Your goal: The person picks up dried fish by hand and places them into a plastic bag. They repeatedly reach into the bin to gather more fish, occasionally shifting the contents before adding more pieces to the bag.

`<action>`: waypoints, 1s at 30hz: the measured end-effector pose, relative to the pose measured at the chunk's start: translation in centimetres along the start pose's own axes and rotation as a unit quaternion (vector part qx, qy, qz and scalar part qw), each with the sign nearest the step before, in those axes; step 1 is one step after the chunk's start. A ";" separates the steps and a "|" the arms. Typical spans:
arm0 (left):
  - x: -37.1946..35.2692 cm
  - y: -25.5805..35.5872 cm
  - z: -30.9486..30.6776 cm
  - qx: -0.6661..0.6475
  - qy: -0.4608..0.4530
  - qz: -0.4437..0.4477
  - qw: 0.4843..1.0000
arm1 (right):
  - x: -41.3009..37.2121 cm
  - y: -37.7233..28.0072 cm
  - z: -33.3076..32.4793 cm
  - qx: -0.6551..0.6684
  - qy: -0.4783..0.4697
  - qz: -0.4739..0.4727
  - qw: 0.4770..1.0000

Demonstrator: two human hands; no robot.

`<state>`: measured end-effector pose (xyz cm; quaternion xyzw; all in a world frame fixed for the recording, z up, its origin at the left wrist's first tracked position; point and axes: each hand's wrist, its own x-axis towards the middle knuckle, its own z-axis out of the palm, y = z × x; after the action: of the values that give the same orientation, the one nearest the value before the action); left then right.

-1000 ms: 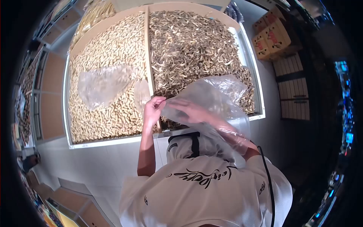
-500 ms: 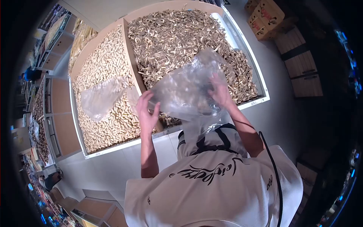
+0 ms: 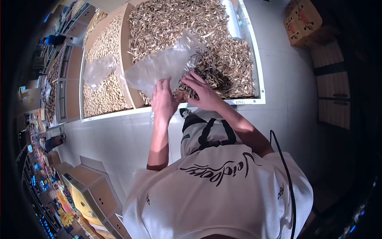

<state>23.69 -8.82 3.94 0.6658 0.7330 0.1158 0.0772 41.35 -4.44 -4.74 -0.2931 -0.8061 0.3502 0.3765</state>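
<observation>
Clear plastic bag: I see this wrinkled sheet-like bag (image 3: 149, 71) lying across the brown dried strips (image 3: 171, 24), its left end at the pale wooden divider (image 3: 125, 73).
Progress: I judge it mostly spread out; creases remain at its far corner, and I make out no contents.
Left hand: mine (image 3: 163, 102) is half open, fingertips on the near edge; pinched or merely resting, I cannot tell.
Right hand: mine (image 3: 204, 95) is released, fingers spread beside the bag.
</observation>
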 end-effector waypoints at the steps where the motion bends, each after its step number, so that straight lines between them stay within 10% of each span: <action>1: 0.4 0.4 0.0 0.037 0.003 -0.054 0.998 | -0.8 0.1 -0.9 -0.007 -0.002 0.015 1.000; 14: 3.6 -4.7 -11.1 -0.191 0.178 -0.185 0.947 | -6.8 14.0 -11.5 -0.150 0.055 0.282 0.946; 22: 4.7 -5.7 -16.8 -0.388 0.154 -0.139 0.898 | -1.6 11.5 -5.7 -0.176 0.149 0.265 0.936; 30: 5.6 -11.1 -19.1 -0.449 0.170 -0.113 0.870 | 3.7 10.5 2.8 0.065 0.106 0.381 0.916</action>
<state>7.39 -5.54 19.53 0.4422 0.6742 0.5341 0.2542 39.26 3.49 -12.80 -0.5881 -0.5640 0.4859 0.3161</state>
